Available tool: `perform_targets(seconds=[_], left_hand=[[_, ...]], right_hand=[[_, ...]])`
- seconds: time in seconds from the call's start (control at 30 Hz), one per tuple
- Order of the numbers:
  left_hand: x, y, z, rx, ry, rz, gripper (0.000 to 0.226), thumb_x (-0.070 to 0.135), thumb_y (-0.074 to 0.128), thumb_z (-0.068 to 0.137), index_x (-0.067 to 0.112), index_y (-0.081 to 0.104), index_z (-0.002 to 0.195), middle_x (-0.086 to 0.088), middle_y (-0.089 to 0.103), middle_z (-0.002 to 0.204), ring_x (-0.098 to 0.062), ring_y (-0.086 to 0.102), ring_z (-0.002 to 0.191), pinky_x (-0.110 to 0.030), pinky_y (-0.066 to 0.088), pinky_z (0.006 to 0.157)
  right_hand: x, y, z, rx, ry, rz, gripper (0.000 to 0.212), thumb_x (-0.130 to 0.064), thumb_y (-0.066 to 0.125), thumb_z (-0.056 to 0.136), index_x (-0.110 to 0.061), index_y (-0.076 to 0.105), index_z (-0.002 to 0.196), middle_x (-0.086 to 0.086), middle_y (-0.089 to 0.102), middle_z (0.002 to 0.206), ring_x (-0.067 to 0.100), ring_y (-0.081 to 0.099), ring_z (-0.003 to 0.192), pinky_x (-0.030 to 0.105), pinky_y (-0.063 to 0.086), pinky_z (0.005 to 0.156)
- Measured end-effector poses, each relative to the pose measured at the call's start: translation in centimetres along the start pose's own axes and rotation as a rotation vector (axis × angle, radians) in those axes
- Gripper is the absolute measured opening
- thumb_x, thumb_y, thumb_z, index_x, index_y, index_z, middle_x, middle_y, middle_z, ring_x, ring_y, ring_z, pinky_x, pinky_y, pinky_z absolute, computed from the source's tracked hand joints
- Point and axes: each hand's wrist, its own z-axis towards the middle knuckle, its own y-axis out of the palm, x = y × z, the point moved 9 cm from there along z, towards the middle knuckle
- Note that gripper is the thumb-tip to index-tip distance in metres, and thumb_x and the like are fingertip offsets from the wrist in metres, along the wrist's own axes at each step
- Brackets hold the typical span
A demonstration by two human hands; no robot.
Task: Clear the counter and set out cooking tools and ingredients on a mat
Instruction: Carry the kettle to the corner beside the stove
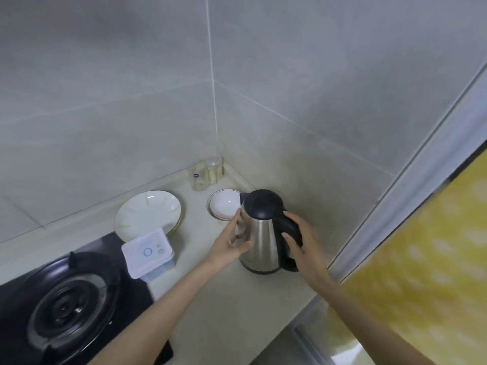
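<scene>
A steel electric kettle (pixel 263 238) with a black lid and black handle stands upright on the pale counter (pixel 224 293) near the right wall. My left hand (pixel 233 242) touches the kettle's left side, fingers fairly straight along the steel and thumb against it. My right hand (pixel 303 246) grips the black handle on the right side, fingers curled over it. Behind the kettle sits a small white bowl (pixel 224 206) on a saucer. A stack of white plates (pixel 147 214) lies further left.
Two clear glass jars (pixel 207 172) stand in the tiled corner. A white pack with a blue ring (pixel 149 254) rests by the plates, overlapping the black gas hob (pixel 66 309) at lower left. A window frame and yellow patterned surface (pixel 421 259) run along the right.
</scene>
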Motion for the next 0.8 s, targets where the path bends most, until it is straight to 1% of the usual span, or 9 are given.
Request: perform_targets(seconds=[0.1, 0.2, 0.37, 0.43, 0.5, 0.57, 0.63, 0.7, 0.8], left_hand=[[-0.2, 0.7, 1.0, -0.002, -0.006, -0.006, 0.083, -0.007, 0.06, 0.086, 0.017, 0.014, 0.151, 0.017, 0.024, 0.147, 0.0, 0.028, 0.133, 0.0, 0.037, 0.086], [-0.4, 1.2, 2.0, 0.003, -0.025, 0.002, 0.084, -0.006, 0.061, 0.086, 0.02, 0.015, 0.151, 0.019, 0.025, 0.146, -0.001, 0.027, 0.136, -0.001, 0.036, 0.092], [-0.4, 1.6, 2.6, 0.05, -0.067, -0.011, 0.084, -0.003, 0.062, 0.086, 0.027, 0.018, 0.15, 0.022, 0.029, 0.143, 0.005, 0.031, 0.129, 0.003, 0.033, 0.088], [-0.6, 1.5, 2.3, 0.065, -0.079, -0.018, 0.084, -0.001, 0.063, 0.086, 0.031, 0.018, 0.15, 0.023, 0.029, 0.146, 0.006, 0.032, 0.128, -0.003, 0.033, 0.095], [-0.9, 1.6, 1.9, 0.07, -0.086, -0.02, 0.084, 0.001, 0.063, 0.086, 0.034, 0.019, 0.15, 0.023, 0.029, 0.148, 0.007, 0.033, 0.129, -0.014, 0.031, 0.107], [-0.9, 1.8, 1.6, 0.077, -0.091, -0.018, 0.082, 0.001, 0.062, 0.087, 0.033, 0.019, 0.15, 0.023, 0.031, 0.146, 0.007, 0.035, 0.128, -0.02, 0.03, 0.11], [-0.6, 1.9, 1.3, 0.107, -0.092, -0.018, 0.078, 0.002, 0.06, 0.089, 0.032, 0.021, 0.15, 0.021, 0.033, 0.145, 0.004, 0.039, 0.125, -0.021, 0.033, 0.108], [-0.7, 1.4, 1.1, 0.151, -0.109, -0.004, 0.071, 0.005, 0.059, 0.09, 0.033, 0.027, 0.147, 0.018, 0.038, 0.144, -0.004, 0.051, 0.119, -0.024, 0.04, 0.104], [-0.5, 0.5, 0.3, 0.219, -0.124, 0.02, 0.059, 0.003, 0.054, 0.091, 0.035, 0.039, 0.138, 0.009, 0.047, 0.138, -0.014, 0.063, 0.104, -0.021, 0.044, 0.087]], right_hand=[[1.0, 0.0, 1.0, -0.025, 0.015, 0.007, 0.044, -0.021, 0.051, 0.097, -0.05, 0.037, 0.127, -0.05, 0.035, 0.119, -0.016, 0.035, 0.114, 0.035, 0.039, 0.101], [2.2, -0.2, 2.0, -0.02, 0.02, 0.037, 0.043, -0.015, 0.052, 0.096, -0.043, 0.039, 0.128, -0.053, 0.033, 0.119, -0.02, 0.032, 0.114, 0.037, 0.036, 0.103], [3.5, 0.1, 2.6, -0.04, 0.006, 0.051, 0.044, -0.016, 0.052, 0.097, -0.041, 0.039, 0.131, -0.048, 0.035, 0.121, -0.009, 0.035, 0.113, 0.028, 0.034, 0.098], [3.7, 0.4, 2.4, -0.066, 0.003, 0.042, 0.046, -0.016, 0.051, 0.096, -0.043, 0.037, 0.13, -0.043, 0.036, 0.12, -0.005, 0.036, 0.112, 0.02, 0.031, 0.095], [3.8, 0.5, 2.1, -0.072, -0.007, 0.045, 0.047, -0.016, 0.052, 0.096, -0.044, 0.036, 0.129, -0.036, 0.038, 0.12, -0.011, 0.034, 0.111, 0.013, 0.028, 0.092], [3.9, 0.5, 2.0, -0.084, -0.008, 0.047, 0.048, -0.015, 0.052, 0.096, -0.044, 0.036, 0.13, -0.026, 0.041, 0.12, -0.014, 0.034, 0.113, 0.01, 0.027, 0.093], [3.9, 0.5, 2.0, -0.101, -0.014, 0.031, 0.047, -0.014, 0.053, 0.095, -0.039, 0.039, 0.132, -0.017, 0.042, 0.119, -0.008, 0.034, 0.11, 0.015, 0.029, 0.094], [3.6, 0.0, 2.4, -0.08, -0.039, -0.02, 0.045, -0.013, 0.056, 0.092, -0.03, 0.045, 0.133, -0.01, 0.043, 0.119, 0.001, 0.032, 0.11, 0.024, 0.032, 0.095], [1.8, -1.2, 3.0, -0.028, -0.131, -0.103, 0.04, -0.012, 0.061, 0.089, -0.021, 0.053, 0.127, -0.001, 0.048, 0.123, 0.005, 0.03, 0.111, 0.028, 0.035, 0.098]])
